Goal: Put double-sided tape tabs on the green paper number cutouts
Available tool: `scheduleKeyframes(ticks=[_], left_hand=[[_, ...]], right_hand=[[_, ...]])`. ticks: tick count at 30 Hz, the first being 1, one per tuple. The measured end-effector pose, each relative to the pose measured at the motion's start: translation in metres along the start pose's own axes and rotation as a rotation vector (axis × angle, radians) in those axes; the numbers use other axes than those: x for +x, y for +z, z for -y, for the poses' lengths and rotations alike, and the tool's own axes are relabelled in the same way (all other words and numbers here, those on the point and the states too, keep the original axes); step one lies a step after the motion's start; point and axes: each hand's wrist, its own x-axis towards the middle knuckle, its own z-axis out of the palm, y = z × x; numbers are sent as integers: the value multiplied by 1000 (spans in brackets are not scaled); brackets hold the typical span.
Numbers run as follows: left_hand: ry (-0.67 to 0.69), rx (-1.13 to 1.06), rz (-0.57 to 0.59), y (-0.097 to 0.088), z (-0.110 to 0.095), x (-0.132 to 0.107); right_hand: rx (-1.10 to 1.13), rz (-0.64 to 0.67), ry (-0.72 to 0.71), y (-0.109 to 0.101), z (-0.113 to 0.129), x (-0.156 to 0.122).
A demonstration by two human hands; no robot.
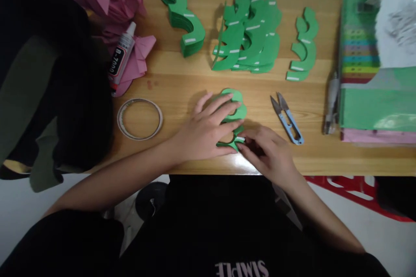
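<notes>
One wood-grain tabletop [177,80] carries everything, and we place things by the wavy green cut-out [241,111] under our hands. Beyond it sits an overlapping heap of green cut-outs [260,49]; farther away to its left is a neat stack of wavy pieces [192,46]. Our left hand [209,132] comes over it from the left, palm down, fingers spread across it. Our right hand [273,151] is at its right, nearer to its lower end; index and thumb draw close about a small strip there, though whether they pinch strip or green edge we cannot tell. The cut-out's long axis runs away from us, its lower end just left of those right fingertips. A tape roll [120,121] lies left of it, blue-handled thread snips [287,126] right, and the white strip [240,139] on its lower end.
</notes>
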Motion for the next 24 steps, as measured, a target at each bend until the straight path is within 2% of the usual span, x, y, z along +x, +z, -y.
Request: scheduleKeyframes(ticks=[5, 10, 12, 14, 16, 17, 18, 20, 24], left_hand=[[-20, -21, 36, 1, 1, 0], [35, -14, 4, -2, 1, 0], [93, 22, -19, -2, 1, 0], [162, 65, -41, -3, 1, 0], [228, 105, -63, -4, 0, 1], [261, 121, -77, -5, -1, 1], [294, 130, -95, -5, -2, 2], [345, 139, -117, -7, -3, 3], [360, 145, -78, -10, -5, 4]], right_hand=[[11, 10, -25, 1, -1, 1], [138, 5, 55, -8, -1, -4], [253, -25, 159, -12, 2, -10], [337, -101, 330, -13, 7, -18], [314, -178, 487, -10, 13, -26], [261, -191, 522, -7, 15, -29], [191, -181, 520, -5, 18, -31], [58, -134, 427, 1, 21, -34], [-87, -79, 267, 6, 23, -33]])
